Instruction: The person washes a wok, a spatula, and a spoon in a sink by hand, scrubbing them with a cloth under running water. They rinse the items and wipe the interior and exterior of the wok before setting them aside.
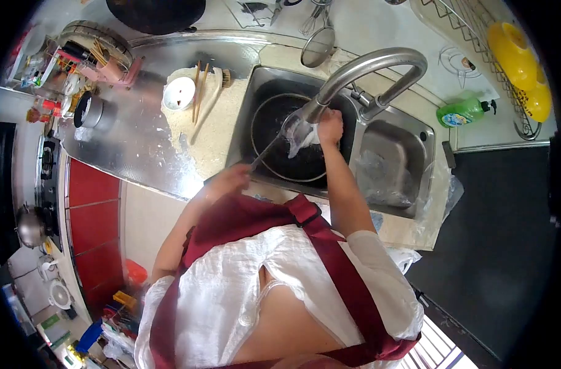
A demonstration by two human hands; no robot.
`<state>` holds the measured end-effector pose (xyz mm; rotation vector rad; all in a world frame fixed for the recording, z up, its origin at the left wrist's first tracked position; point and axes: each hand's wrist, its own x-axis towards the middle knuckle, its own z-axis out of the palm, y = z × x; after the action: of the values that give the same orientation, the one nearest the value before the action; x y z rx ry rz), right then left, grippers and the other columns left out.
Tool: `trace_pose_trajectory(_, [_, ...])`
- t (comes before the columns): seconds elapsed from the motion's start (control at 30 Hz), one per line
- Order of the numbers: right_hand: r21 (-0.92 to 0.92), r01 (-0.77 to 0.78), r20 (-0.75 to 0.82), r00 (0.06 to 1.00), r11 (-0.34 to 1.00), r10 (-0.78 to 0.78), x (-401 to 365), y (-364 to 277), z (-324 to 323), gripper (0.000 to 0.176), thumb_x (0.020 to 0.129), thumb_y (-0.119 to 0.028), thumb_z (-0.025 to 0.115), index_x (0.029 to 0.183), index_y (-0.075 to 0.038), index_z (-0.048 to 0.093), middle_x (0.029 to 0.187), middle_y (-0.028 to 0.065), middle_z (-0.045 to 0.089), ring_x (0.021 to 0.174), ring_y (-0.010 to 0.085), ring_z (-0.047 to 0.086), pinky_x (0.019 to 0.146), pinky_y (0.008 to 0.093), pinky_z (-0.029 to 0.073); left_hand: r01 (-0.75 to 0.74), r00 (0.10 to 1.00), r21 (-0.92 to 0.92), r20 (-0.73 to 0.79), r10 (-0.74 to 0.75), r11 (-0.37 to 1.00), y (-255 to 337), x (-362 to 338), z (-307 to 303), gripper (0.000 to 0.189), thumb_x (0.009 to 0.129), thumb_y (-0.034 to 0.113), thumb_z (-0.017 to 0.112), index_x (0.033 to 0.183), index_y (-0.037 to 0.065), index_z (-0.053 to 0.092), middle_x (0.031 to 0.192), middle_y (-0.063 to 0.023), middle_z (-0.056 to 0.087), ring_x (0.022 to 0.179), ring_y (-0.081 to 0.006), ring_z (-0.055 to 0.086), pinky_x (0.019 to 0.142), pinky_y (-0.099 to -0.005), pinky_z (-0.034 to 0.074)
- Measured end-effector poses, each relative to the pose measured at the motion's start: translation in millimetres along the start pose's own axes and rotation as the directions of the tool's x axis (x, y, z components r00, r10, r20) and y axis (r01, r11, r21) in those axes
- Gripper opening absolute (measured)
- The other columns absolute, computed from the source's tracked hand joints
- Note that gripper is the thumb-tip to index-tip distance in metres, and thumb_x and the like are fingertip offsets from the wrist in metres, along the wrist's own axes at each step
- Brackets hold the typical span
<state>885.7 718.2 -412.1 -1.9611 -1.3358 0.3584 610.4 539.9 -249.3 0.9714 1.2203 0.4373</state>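
A dark round wok [280, 161] sits in the left basin of the steel sink [244, 132]. My left hand [231, 179] is closed around the end of a long metal utensil [267, 151] that reaches over the wok to a spot under the faucet [352, 69]. The utensil's far end is blurred by water. Just right of the faucet's mouth, my right hand [330, 128] is closed on a white cloth [304, 142], which hangs over the wok beside the utensil's far end.
On the counter at left are a white bowl [179, 94], chopsticks [200, 92] and a long-handled brush [208, 106]. A strainer [318, 48] hangs behind the sink. The right basin [391, 138] holds clear plastic. A green soap bottle [462, 113] stands at right.
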Motion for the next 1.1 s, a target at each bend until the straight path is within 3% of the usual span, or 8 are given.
trace_pose_trajectory(0.1, [0.095, -0.206, 0.007, 0.979, 0.974, 0.206, 0.7, 8.3, -6.5, 0.041, 0.082, -0.041, 0.056, 0.094, -0.001, 0.056, 0.088, 0.0196, 0.062, 0.087, 0.0384, 0.058, 0.076, 0.0438, 0.044, 0.045, 0.983, 0.096, -0.182, -0.027, 0.994, -11.9, 12.3, -0.4, 0.034, 0.085, 0.014, 0.054, 0.118, 0.005, 0.052, 0.079, -0.0006, 0.054, 0.062, -0.0074, 0.049, 0.055, -0.0231, 0.04])
trace_pose_trajectory(0.23, [0.357, -0.43, 0.231, 0.901, 0.829, 0.368, -2.9, 6.7, -12.4, 0.04, 0.082, -0.037, 0.057, 0.097, 0.0, 0.057, 0.091, 0.0189, 0.062, 0.09, 0.0353, 0.058, 0.08, 0.0404, 0.044, -0.102, 0.933, 0.56, -0.232, 0.274, 0.822, -24.7, 48.0, 7.1, 0.042, 0.078, 0.012, 0.06, 0.118, 0.006, 0.052, 0.081, -0.0085, 0.058, 0.064, -0.0172, 0.055, 0.059, -0.0292, 0.044])
trace_pose_trajectory(0.4, [0.367, 0.09, 0.057, 0.991, 0.926, -0.118, -40.3, -37.8, -25.5, 0.04, 0.08, -0.033, 0.061, 0.107, -0.004, 0.054, 0.102, 0.0188, 0.057, 0.099, 0.0344, 0.054, 0.085, 0.039, 0.041, -0.284, 0.845, 0.716, -0.128, 0.519, 0.638, -32.1, 80.0, 26.1, 0.046, 0.069, 0.009, 0.063, 0.113, 0.007, 0.053, 0.089, -0.017, 0.06, 0.082, -0.0322, 0.06, 0.071, -0.0379, 0.046])
trace_pose_trajectory(0.5, [0.071, 0.285, 0.108, 0.95, 0.956, -0.292, -51.0, -56.6, -28.2, 0.046, 0.077, -0.036, 0.063, 0.11, -0.006, 0.052, 0.103, 0.0187, 0.057, 0.097, 0.0387, 0.054, 0.084, 0.0419, 0.043, -0.083, 0.949, 0.67, -0.173, 0.264, 0.738, -9.4, 69.6, 41.0, 0.04, 0.067, 0.009, 0.063, 0.106, 0.007, 0.052, 0.092, -0.0177, 0.06, 0.087, -0.0349, 0.059, 0.075, -0.0399, 0.046])
trace_pose_trajectory(0.6, [0.122, -0.07, 0.225, 0.973, 0.99, 0.041, -40.3, -67.6, -28.9, 0.046, 0.075, -0.038, 0.064, 0.108, -0.008, 0.054, 0.103, 0.0184, 0.058, 0.096, 0.0407, 0.054, 0.082, 0.0455, 0.043, -0.1, 0.928, 0.748, -0.168, 0.332, 0.657, -22.6, 59.2, 45.0, 0.04, 0.068, 0.01, 0.064, 0.106, 0.007, 0.052, 0.092, -0.0179, 0.06, 0.087, -0.0352, 0.059, 0.073, -0.0398, 0.047])
trace_pose_trajectory(0.93, [-0.01, 0.072, 0.382, 0.922, 0.997, -0.063, 1.4, -31.6, -12.6, 0.039, 0.079, -0.04, 0.056, 0.1, -0.008, 0.059, 0.099, 0.0202, 0.06, 0.096, 0.0387, 0.055, 0.079, 0.0461, 0.044, -0.082, 0.837, 0.717, -0.328, 0.438, 0.692, -38.0, 29.2, 35.7, 0.042, 0.068, 0.008, 0.062, 0.108, 0.008, 0.052, 0.092, -0.0178, 0.061, 0.084, -0.0343, 0.061, 0.072, -0.0406, 0.048])
trace_pose_trajectory(1.0, [0.148, 0.21, 0.189, 0.953, 0.966, -0.236, -1.6, -29.1, -2.4, 0.036, 0.08, -0.039, 0.053, 0.098, -0.008, 0.061, 0.097, 0.0196, 0.061, 0.096, 0.0391, 0.055, 0.078, 0.0461, 0.044, -0.099, 0.851, 0.716, -0.299, 0.432, 0.691, -35.9, 39.0, 34.4, 0.041, 0.068, 0.008, 0.062, 0.108, 0.008, 0.052, 0.093, -0.0179, 0.061, 0.084, -0.0347, 0.06, 0.073, -0.0408, 0.048])
trace_pose_trajectory(1.1, [0.295, 0.181, 0.218, 0.943, 0.938, -0.251, -11.8, -36.5, -9.2, 0.035, 0.075, -0.035, 0.061, 0.098, -0.008, 0.061, 0.095, 0.019, 0.062, 0.093, 0.0377, 0.057, 0.079, 0.0437, 0.045, -0.125, 0.871, 0.702, -0.262, 0.417, 0.701, -22.7, 53.0, 39.5, 0.041, 0.068, 0.008, 0.062, 0.107, 0.007, 0.053, 0.093, -0.018, 0.061, 0.085, -0.0353, 0.06, 0.073, -0.0406, 0.048])
